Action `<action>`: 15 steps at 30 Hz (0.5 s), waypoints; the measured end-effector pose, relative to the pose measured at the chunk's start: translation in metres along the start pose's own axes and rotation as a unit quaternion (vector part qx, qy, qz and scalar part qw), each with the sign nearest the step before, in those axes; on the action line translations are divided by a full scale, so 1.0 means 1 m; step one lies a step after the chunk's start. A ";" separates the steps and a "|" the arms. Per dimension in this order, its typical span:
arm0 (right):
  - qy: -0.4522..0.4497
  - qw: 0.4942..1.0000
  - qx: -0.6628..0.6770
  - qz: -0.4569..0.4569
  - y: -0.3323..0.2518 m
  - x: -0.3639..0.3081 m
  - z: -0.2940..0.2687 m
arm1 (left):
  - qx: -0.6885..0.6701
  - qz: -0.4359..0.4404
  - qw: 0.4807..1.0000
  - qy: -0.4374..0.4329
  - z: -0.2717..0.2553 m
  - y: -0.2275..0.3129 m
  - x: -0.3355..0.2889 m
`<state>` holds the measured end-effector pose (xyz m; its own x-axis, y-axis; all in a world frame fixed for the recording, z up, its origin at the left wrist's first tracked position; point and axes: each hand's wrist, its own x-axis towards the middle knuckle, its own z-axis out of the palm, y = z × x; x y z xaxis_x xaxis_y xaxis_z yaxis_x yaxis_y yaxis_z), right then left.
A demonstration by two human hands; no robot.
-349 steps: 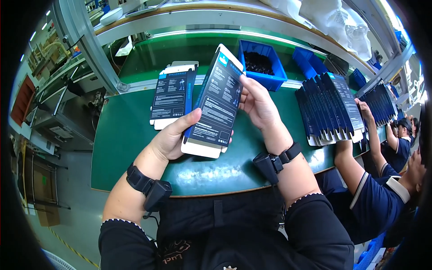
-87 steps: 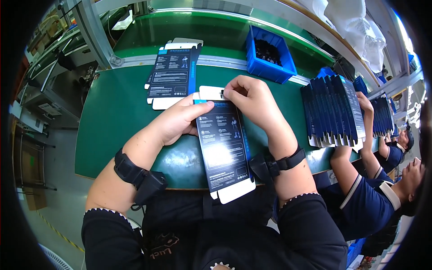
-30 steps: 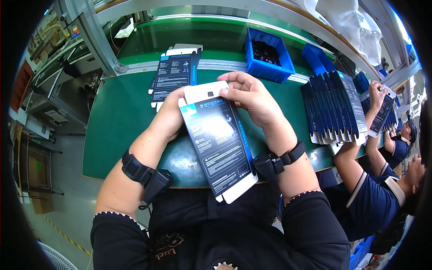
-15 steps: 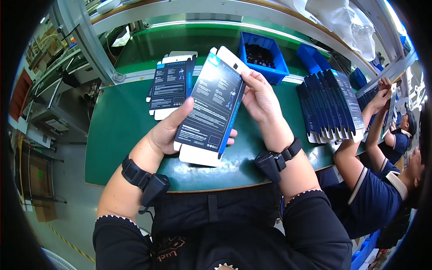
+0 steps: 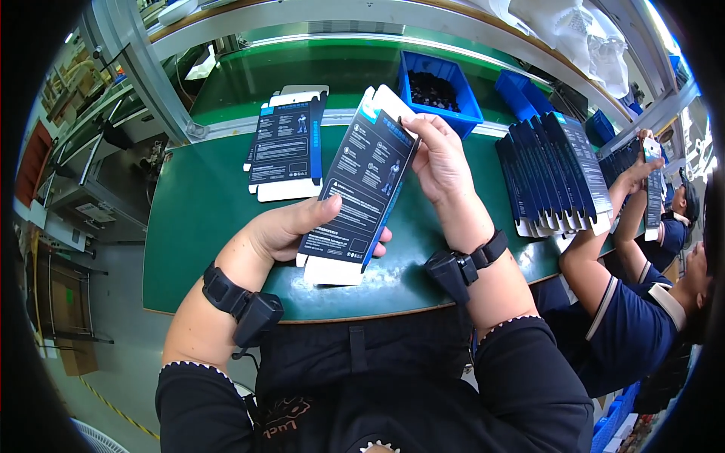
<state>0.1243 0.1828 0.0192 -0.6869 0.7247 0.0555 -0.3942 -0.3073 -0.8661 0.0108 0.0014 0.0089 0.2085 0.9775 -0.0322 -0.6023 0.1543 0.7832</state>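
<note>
Between my hands a dark blue and black printed carton (image 5: 355,185) with white end flaps is tilted above the green table. My left hand (image 5: 294,226) grips its lower part, the thumb lying across the printed face and the fingers behind. At the upper right corner my right hand (image 5: 439,155) pinches the carton's edge by the top flap. To the left of it lie a few similar flat cartons (image 5: 283,143), stacked with white flaps showing. Further right, a row of several cartons (image 5: 551,174) stands on edge, leaning together.
A blue bin (image 5: 472,113) with small dark parts stands beyond my right hand, and another blue bin (image 5: 521,94) is to its right. A co-worker (image 5: 634,325) at the right holds up a carton. The green table (image 5: 196,226) ends in front of me; a metal post (image 5: 143,68) rises at left.
The carton in my hands has turned slightly, and its top end has shifted to the right. My left thumb sits a little lower on it. The co-worker's carton has turned.
</note>
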 end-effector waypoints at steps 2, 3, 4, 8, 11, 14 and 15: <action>0.009 1.000 -0.015 -0.016 -0.001 -0.001 0.001 | 0.000 -0.006 1.000 -0.006 0.001 0.001 0.000; 0.011 0.999 -0.029 -0.014 -0.002 -0.002 0.001 | 0.000 -0.007 1.000 -0.006 0.001 0.000 0.001; 0.013 0.999 -0.042 -0.012 -0.003 -0.002 0.001 | 0.002 -0.007 1.000 -0.004 0.001 0.000 0.001; -0.002 0.999 -0.025 -0.033 0.004 0.004 -0.003 | 0.058 -0.011 0.998 0.014 0.001 -0.001 0.005; -0.016 0.999 0.043 0.007 0.004 0.004 -0.004 | 0.020 -0.004 0.999 0.040 0.002 0.001 0.007; -0.077 0.994 0.017 0.082 -0.001 -0.001 0.001 | 0.023 0.010 0.996 0.083 -0.005 0.001 0.005; -0.077 0.993 0.001 0.090 -0.003 -0.005 0.006 | 0.044 0.026 0.992 0.119 -0.006 0.001 0.005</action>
<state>0.1248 0.1765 0.0247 -0.8317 0.5547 -0.0256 -0.2566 -0.4248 -0.8682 0.0064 0.0073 0.0053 -0.0147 0.9916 -0.1286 -0.5363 0.1007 0.8380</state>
